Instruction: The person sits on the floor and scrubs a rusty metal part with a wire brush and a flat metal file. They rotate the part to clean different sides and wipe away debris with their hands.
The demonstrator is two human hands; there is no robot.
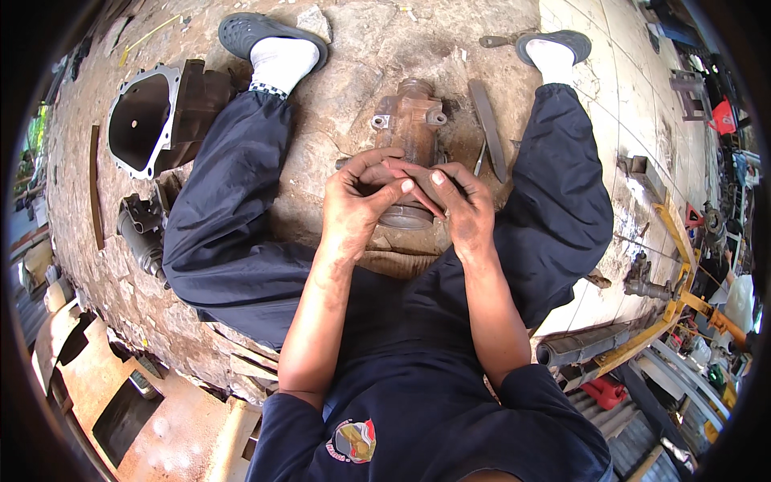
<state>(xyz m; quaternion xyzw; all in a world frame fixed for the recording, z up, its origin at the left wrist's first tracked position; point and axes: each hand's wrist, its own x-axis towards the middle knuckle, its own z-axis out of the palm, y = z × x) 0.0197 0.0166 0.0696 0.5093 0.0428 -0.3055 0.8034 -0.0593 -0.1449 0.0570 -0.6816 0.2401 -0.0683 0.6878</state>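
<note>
Your left hand point(353, 201) and right hand point(469, 215) pinch a reddish-brown sheet point(422, 181) between thumbs and curled fingers, over the rusty housing's point(411, 128) near end; you seem to be folding it, so creasing evenly likely follows.

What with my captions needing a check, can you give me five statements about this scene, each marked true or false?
1. The left hand and right hand both hold the reddish piece. True.
2. The flat bar lies left of the casting. False: the flat bar lies right of the casting.
3. The large housing is beside the right leg. False: the housing is beside the left leg.
4. Both socks are mostly white. True.
5. The shoes are bright red. False: the shoes are dark grey.
</note>
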